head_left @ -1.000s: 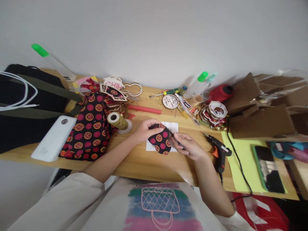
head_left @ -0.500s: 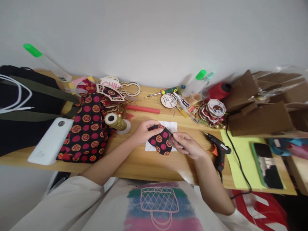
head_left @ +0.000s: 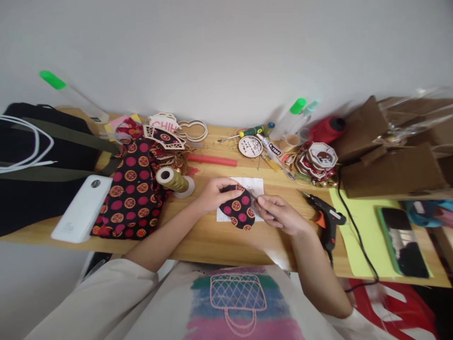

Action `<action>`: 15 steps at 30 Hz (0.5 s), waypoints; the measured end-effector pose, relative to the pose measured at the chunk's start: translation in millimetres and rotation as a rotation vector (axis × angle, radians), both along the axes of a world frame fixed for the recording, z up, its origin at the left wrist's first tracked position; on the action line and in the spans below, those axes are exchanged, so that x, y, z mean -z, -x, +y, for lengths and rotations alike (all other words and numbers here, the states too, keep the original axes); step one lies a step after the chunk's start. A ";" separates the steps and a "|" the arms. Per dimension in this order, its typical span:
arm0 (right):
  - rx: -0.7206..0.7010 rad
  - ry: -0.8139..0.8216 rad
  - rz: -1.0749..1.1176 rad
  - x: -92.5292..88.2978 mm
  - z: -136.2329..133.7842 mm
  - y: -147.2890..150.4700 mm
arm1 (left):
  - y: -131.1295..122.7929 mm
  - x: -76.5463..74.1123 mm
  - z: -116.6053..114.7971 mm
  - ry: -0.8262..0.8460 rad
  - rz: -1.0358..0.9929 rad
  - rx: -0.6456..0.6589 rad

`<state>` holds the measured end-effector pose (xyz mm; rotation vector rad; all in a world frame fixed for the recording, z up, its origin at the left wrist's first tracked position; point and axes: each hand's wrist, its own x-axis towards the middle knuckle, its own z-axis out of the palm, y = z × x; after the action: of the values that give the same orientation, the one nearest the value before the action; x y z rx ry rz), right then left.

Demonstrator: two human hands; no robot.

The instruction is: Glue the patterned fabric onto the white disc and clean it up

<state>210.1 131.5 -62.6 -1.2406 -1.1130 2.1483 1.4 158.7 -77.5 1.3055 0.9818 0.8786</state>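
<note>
A black fabric piece with pink and orange round prints [head_left: 238, 210] hangs from my left hand [head_left: 216, 193], whose thumb and fingers pinch its upper edge. At its right edge, my right hand [head_left: 278, 213] is closed around a slim dark tool [head_left: 253, 195]; its tip lies near the fabric's top, and its exact kind is hard to make out. Beneath the fabric lies a white paper sheet [head_left: 257, 186] with small marks, partly covered by the hands.
Patterned cloth [head_left: 127, 203], a white power bank [head_left: 82, 208] and a gold ribbon spool [head_left: 173, 181] are on the left. On the right are a glue gun [head_left: 329, 221], its cable, a phone [head_left: 402, 242] and a cardboard box [head_left: 396, 172]. A red stick [head_left: 214, 160] lies behind.
The whole view has shifted slightly, so things appear a little further right. Both hands keep their hold, and the right hand has moved slightly away from the fabric's edge.
</note>
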 end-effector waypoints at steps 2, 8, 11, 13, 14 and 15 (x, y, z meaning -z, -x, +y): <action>0.000 0.002 0.004 1.3 0.1 -0.6 | -0.4 -0.2 0.1 0.000 -0.002 0.000; -0.008 0.015 0.020 -0.2 0.3 -1.9 | -0.5 0.2 0.3 0.006 -0.003 -0.020; -0.006 0.019 0.021 -0.9 0.4 -2.4 | -0.3 0.4 0.2 0.009 0.002 -0.029; -0.003 0.021 0.019 -0.6 0.2 -2.7 | -0.3 0.5 0.0 0.010 0.003 -0.029; -0.003 0.021 0.017 -0.3 0.0 -2.8 | -0.3 0.4 -0.1 0.010 0.003 -0.027; -0.002 0.022 0.015 -0.1 -0.1 -2.9 | -0.3 0.2 -0.1 0.010 0.004 -0.026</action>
<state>213.0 131.4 -62.5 -1.2310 -1.0881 2.1733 1.8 158.6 -77.7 1.2888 1.0067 0.8903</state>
